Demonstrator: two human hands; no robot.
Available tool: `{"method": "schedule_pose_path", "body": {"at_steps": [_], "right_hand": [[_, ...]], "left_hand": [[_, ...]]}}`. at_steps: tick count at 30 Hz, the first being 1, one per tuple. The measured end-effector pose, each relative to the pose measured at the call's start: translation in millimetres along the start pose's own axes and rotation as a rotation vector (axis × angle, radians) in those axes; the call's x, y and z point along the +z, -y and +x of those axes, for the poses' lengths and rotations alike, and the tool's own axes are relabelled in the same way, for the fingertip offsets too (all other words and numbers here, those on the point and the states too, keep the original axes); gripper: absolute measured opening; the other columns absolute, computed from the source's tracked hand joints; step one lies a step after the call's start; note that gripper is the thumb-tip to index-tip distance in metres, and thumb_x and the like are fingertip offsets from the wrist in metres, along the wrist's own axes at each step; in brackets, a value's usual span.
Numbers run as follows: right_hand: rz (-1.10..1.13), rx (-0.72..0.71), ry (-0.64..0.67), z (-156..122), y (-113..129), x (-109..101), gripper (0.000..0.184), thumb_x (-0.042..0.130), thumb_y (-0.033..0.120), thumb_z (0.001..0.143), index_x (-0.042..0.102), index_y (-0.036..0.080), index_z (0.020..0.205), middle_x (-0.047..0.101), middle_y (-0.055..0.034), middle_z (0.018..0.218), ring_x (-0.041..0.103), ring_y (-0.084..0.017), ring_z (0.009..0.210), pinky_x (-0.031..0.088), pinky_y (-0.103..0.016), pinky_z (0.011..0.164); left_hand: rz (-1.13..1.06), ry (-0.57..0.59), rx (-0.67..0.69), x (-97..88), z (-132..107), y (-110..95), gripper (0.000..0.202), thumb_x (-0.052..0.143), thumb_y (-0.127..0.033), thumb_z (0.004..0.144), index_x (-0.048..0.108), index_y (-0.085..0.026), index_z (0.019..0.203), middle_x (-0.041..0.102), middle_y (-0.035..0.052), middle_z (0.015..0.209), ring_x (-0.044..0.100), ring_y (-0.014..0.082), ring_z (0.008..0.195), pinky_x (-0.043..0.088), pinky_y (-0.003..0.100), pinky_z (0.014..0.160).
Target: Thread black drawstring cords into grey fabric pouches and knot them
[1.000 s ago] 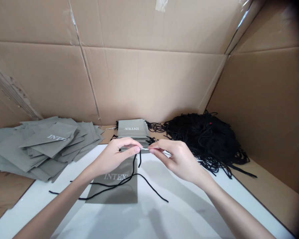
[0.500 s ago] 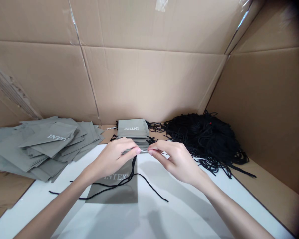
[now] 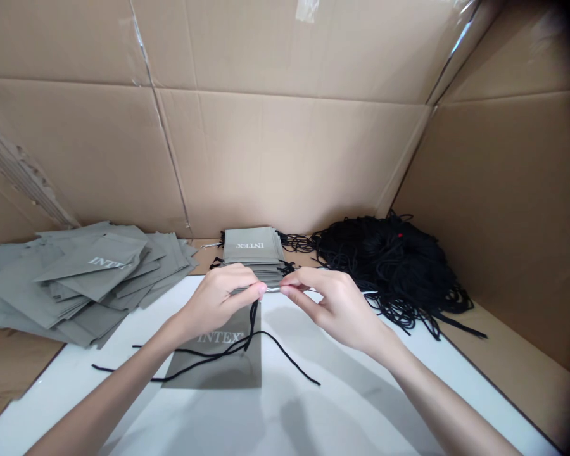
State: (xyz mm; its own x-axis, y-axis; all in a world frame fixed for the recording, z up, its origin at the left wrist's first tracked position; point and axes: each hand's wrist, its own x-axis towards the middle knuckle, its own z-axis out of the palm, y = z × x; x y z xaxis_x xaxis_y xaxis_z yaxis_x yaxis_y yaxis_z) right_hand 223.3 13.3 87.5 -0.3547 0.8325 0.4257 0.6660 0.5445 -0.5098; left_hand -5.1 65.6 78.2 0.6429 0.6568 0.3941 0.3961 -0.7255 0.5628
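Between my two hands a thin, silvery wire (image 3: 273, 289) is stretched level. My left hand (image 3: 225, 296) is closed, thumb and forefinger pinching its left end. My right hand (image 3: 325, 301) is also closed, pinching the wire a short way to the right. Black cords (image 3: 252, 320) hang down from my left fingertips; how they join the wire is hidden. Their loose ends spread across a flat grey pouch (image 3: 232, 367), printed INTEX, lying on the white table below my hands. My left wrist covers part of that pouch.
Loose grey pouches (image 3: 90, 278) are heaped at the left. A neat stack of corded pouches (image 3: 251, 247) stands behind my hands. A tangled pile of black cords (image 3: 389, 266) lies at the right. Cardboard walls (image 3: 289, 145) close off the back and right; the white tabletop (image 3: 351, 392) is in front.
Both hands keep almost the same place and pinch. The wire's free end beyond my right hand has swung upward, and the hanging cords have shifted slightly left.
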Motion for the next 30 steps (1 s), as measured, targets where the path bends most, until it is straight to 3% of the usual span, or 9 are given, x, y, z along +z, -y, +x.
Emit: {"method": "schedule_pose_path", "body": {"at_steps": [4,8,16,19,23,30], "right_hand": [[-0.05,0.063,-0.02,3,-5,1,0.018,0.056,0.034,0.098,0.067,0.022,0.105,0.073,-0.0028,0.104,0.067,-0.018,0.088,0.048,-0.025,0.063],[-0.08,0.033,-0.046,5,-10,1,0.021,0.056,0.034,0.098,0.064,0.023,0.113,0.066,-0.0059,0.12,0.061,-0.021,0.109,0.05,-0.027,0.072],[-0.098,0.014,-0.028,4,-12,1,0.02,0.056,0.03,0.098,0.063,0.022,0.115,0.066,-0.0063,0.119,0.062,-0.021,0.108,0.05,-0.033,0.086],[-0.133,0.018,0.002,3,-13,1,0.02,0.056,0.03,0.098,0.062,0.021,0.115,0.067,-0.0061,0.117,0.063,-0.022,0.107,0.049,-0.034,0.087],[-0.19,0.064,0.1,4,-13,5,0.018,0.056,0.032,0.098,0.064,0.021,0.11,0.07,-0.0044,0.112,0.065,-0.023,0.101,0.048,-0.033,0.081],[-0.234,0.077,0.243,4,-13,15,0.018,0.054,0.032,0.099,0.068,0.021,0.101,0.074,-0.0038,0.103,0.068,-0.022,0.091,0.043,-0.03,0.073]], "left_hand": [[-0.068,0.023,-0.07,3.2,3,16,0.043,0.044,-0.041,0.1,0.064,-0.018,0.07,0.062,0.0015,0.072,0.055,0.0166,0.073,0.039,0.025,0.071],[-0.155,0.139,-0.188,12.2,5,41,0.044,0.042,-0.043,0.1,0.064,-0.017,0.073,0.058,-0.0012,0.071,0.05,0.0141,0.069,0.036,0.023,0.066],[-0.15,0.345,-0.214,36.4,-1,87,0.048,0.037,-0.045,0.101,0.064,-0.015,0.073,0.06,-0.0002,0.07,0.053,0.0152,0.069,0.04,0.023,0.068],[-0.07,0.393,-0.217,36.0,-3,94,0.048,0.036,-0.046,0.101,0.063,-0.016,0.076,0.064,0.001,0.074,0.056,0.0167,0.072,0.041,0.023,0.07],[0.116,0.447,-0.228,36.3,-6,96,0.049,0.037,-0.048,0.1,0.061,-0.018,0.069,0.063,0.0021,0.067,0.056,0.0179,0.062,0.036,0.026,0.061],[0.379,0.487,-0.192,44.9,-11,95,0.045,0.04,-0.04,0.1,0.065,-0.02,0.069,0.069,0.0054,0.072,0.06,0.0211,0.061,0.032,0.028,0.058]]}}
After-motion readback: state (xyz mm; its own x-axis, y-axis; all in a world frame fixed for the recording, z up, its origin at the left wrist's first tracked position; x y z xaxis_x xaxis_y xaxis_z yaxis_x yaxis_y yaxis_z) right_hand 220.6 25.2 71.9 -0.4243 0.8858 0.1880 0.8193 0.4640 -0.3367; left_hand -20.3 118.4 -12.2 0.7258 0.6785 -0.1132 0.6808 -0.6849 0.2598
